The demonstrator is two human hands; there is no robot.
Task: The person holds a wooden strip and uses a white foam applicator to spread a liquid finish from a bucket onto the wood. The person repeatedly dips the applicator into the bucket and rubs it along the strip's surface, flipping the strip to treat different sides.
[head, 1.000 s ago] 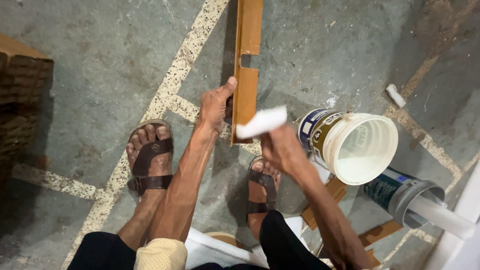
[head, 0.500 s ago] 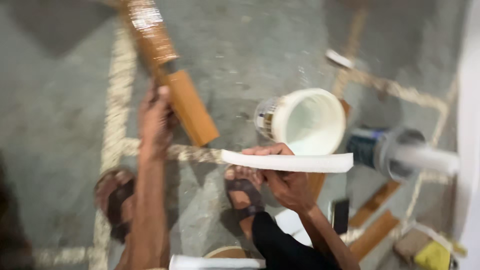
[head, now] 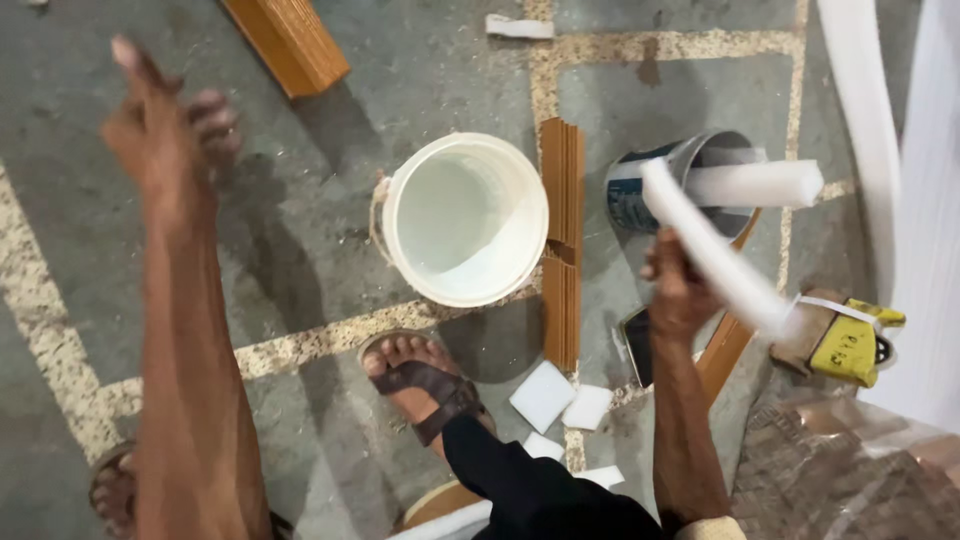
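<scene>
Left hand lifted off the wooden plank, now empty, right hand gripping long white foam strip, blurred

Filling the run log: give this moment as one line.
left hand: raised, open, empty | right hand: gripping white foam strip | white bucket: between hands, on floor

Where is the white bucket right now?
The white bucket stands on the floor near the middle of the head view, just above the sandalled foot, with a ribbed wooden strip along its right side.
</scene>
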